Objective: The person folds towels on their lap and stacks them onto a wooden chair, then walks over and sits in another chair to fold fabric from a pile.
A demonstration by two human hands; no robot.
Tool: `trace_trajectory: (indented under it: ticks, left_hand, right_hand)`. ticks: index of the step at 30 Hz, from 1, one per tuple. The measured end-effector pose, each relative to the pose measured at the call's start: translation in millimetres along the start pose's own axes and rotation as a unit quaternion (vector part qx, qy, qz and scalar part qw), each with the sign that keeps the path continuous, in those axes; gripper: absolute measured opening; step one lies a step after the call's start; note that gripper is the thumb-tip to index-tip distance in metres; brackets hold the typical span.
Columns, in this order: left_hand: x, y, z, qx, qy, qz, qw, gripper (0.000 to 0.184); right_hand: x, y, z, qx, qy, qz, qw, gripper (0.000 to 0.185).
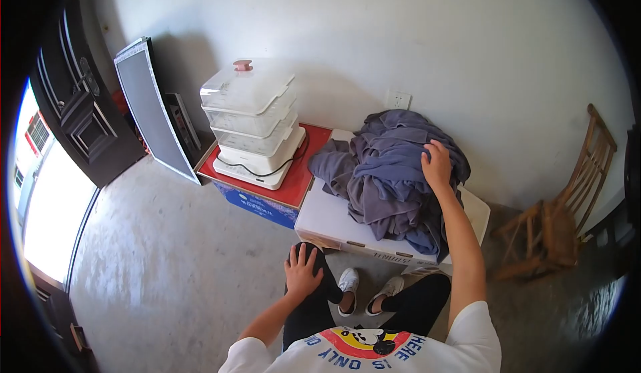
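A crumpled heap of grey-purple and blue-grey cloth (380,166) lies on a white box (327,216). My right hand (437,165) is on the upper right part of the heap, its fingers apart and resting on the fabric. My left hand (302,271) lies spread on my left knee, with nothing in it. Left of the cloth, a tiered white steamer (257,133) with clear trays and a pink-handled lid stands on a red-topped blue box (294,193).
A wooden chair (557,226) stands at the right. Framed screens (150,106) lean on the wall at the left, near an open dark door (87,119). A wall socket (399,100) sits behind the cloth. My shoes (348,286) are below the white box.
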State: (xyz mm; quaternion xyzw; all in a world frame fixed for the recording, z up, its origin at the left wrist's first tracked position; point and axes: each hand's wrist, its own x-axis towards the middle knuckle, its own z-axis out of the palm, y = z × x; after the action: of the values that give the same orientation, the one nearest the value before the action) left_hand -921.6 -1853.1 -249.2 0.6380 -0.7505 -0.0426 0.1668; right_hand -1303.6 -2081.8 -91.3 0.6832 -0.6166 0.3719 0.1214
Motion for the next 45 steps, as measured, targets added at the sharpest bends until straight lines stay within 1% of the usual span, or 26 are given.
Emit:
trace_trajectory:
  ticks: [2, 3, 6, 7, 10, 13, 16, 19, 22, 23, 26, 29, 32, 33, 35, 38, 39, 40, 41, 42, 43, 44, 45]
  left_hand:
    - [-0.4, -0.1, -1.4, -0.001, 0.006, 0.001, 1.0, 0.064]
    - [-1.4, 0.0, -2.2, -0.001, 0.008, 0.0, 1.0, 0.063]
    - [0.1, -0.4, -3.8, -0.001, 0.023, 0.001, 1.0, 0.063]
    - [-2.3, -1.6, -4.5, 0.001, 0.026, 0.003, 1.0, 0.063]
    - [-3.3, -2.0, -4.9, -0.024, 0.02, -0.002, 1.0, 0.062]
    - [-1.0, -0.7, -5.1, -0.018, 0.018, 0.001, 1.0, 0.062]
    - [1.0, 0.4, -2.4, -0.016, 0.022, 0.012, 1.0, 0.062]
    - [1.0, 4.5, -2.9, -0.011, 0.018, 0.008, 1.0, 0.062]
    - [0.7, 3.2, -2.5, -0.009, 0.022, 0.007, 1.0, 0.062]
    - [-0.2, 2.7, -2.2, -0.008, 0.022, 0.007, 1.0, 0.062]
    - [-1.7, -0.7, -1.5, -0.014, 0.025, 0.006, 1.0, 0.061]
    - [-3.9, -2.7, -2.0, -0.012, 0.024, 0.003, 1.0, 0.061]
    - [-3.0, -4.7, -1.2, -0.02, 0.027, 0.002, 0.999, 0.061]
    - [-2.5, -5.1, -1.3, -0.024, 0.028, 0.003, 0.999, 0.061]
    - [-3.4, -3.0, -1.1, -0.022, 0.029, 0.003, 0.999, 0.061]
    - [-3.8, 2.2, -5.3, -0.004, 0.033, 0.003, 0.999, 0.061]
    - [-3.4, 3.4, -6.0, 0.002, 0.038, 0.005, 0.999, 0.061]
    - [-3.9, 4.5, -6.0, 0.007, 0.043, 0.008, 0.999, 0.061]
    - [-6.2, 7.7, -3.3, -0.025, 0.069, 0.017, 0.997, 0.06]
    - [-6.8, 13.7, 1.7, -0.058, 0.099, 0.027, 0.993, 0.06]
    - [-2.0, 22.8, 5.8, -0.092, 0.13, 0.038, 0.987, 0.06]
    - [0.5, 37.9, 2.5, -0.229, 0.114, 0.056, 0.965, 0.056]
    - [7.6, 46.8, 15.7, -0.404, 0.003, 0.014, 0.915, 0.055]
  right_hand:
    - [14.9, 8.6, 20.8, -0.027, -0.052, -0.009, 0.998, 0.039]
    - [19.4, 2.7, 23.6, -0.013, -0.132, 0.043, 0.99, 0.045]
    - [16.3, -12.7, 26.2, -0.062, -0.227, 0.137, 0.962, 0.044]
    - [11.6, -13.4, 29.7, -0.077, -0.216, 0.125, 0.965, 0.046]
    - [-1.2, -2.4, 37.2, -0.023, -0.159, 0.072, 0.984, 0.047]
    - [-9.8, 13.5, 29.6, 0.034, -0.149, 0.059, 0.987, 0.049]
    - [-8.3, 21.9, 19.3, 0.028, -0.141, 0.039, 0.989, 0.049]
    - [-1.6, 17.3, 12.3, -0.023, -0.175, 0.022, 0.984, 0.052]
    - [10.0, 0.1, 9.4, -0.11, -0.241, 0.047, 0.963, 0.054]
    - [15.4, -4.7, 9.5, -0.132, -0.272, 0.062, 0.951, 0.061]
    - [24.9, -6.4, 18.8, -0.134, -0.279, 0.095, 0.946, 0.069]
    - [25.9, -3.7, 20.5, -0.109, -0.265, 0.08, 0.955, 0.079]
    - [19.7, 22.9, 39.8, -0.002, -0.21, 0.096, 0.973, 0.082]
    - [21.0, 22.4, 35.5, 0.098, -0.193, 0.117, 0.969, 0.081]
    - [18.2, 22.3, 27.5, 0.293, -0.157, 0.159, 0.93, 0.08]
    - [14.7, -8.9, -13.4, 0.421, -0.135, 0.136, 0.886, 0.074]
    - [5.1, -25.1, -29.2, 0.475, -0.139, 0.1, 0.863, 0.07]
    - [-11.4, -56.1, -60.6, 0.491, -0.162, 0.07, 0.853, 0.069]
    - [-37.5, -71.4, -73.0, 0.463, -0.175, -0.013, 0.869, 0.067]
    - [-71.2, -95.2, -85.0, 0.472, -0.205, 0.005, 0.857, 0.07]
    - [-102.7, -112.1, -94.0, 0.442, -0.228, -0.058, 0.866, 0.069]
    - [-143.1, -121.6, -87.1, 0.472, -0.264, -0.062, 0.839, 0.069]
    - [-181.6, -131.7, -84.6, 0.428, -0.288, -0.089, 0.852, 0.068]
